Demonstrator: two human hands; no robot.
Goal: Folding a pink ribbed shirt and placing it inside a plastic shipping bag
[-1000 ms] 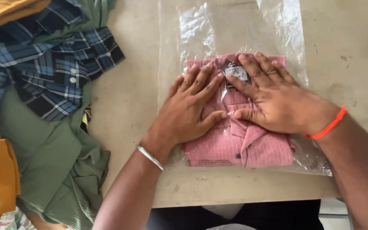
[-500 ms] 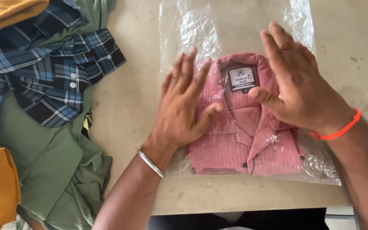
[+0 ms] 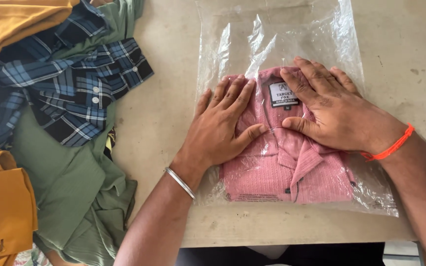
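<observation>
- Head view: clear plastic bag (image 3: pixel 316 37) lies flat on the beige table (image 3: pixel 159 113), open, crinkled end away from the person, bottom edge near the table's front edge.
- Folded pink shirt (image 3: pixel 292 172) sits inside the bag, in its lower half — collar toward the far end, hem toward the person. Long axis runs near-far, tilted slightly.
- White rectangular label (image 3: pixel 283 93) with dark print inside the collar, between the two hands; small white size tab just below it.
- Faint line of red print along the bag's bottom-left edge, too small to tell more.
- Left hand (image 3: pixel 220 128) flat, fingers spread, pressing the bag over the shirt's left side; silver bangle on the wrist.
- Right hand (image 3: pixel 334 113) flat on the shirt's upper right, fingertips at the collar beside the label; orange thread band on the wrist. Neither hand grips anything — both are open palms, thumbs nearly meeting at the shirt's middle.
- Versus 0.5 s ago: both hands were lifted off with fingers raised; now they are down on the bag again. Shirt and bag sit about where they were.
- Left of the bag: loose heap of clothes — blue plaid shirt (image 3: pixel 70 88), green garment (image 3: pixel 70 187), mustard garment (image 3: pixel 1 207).
</observation>
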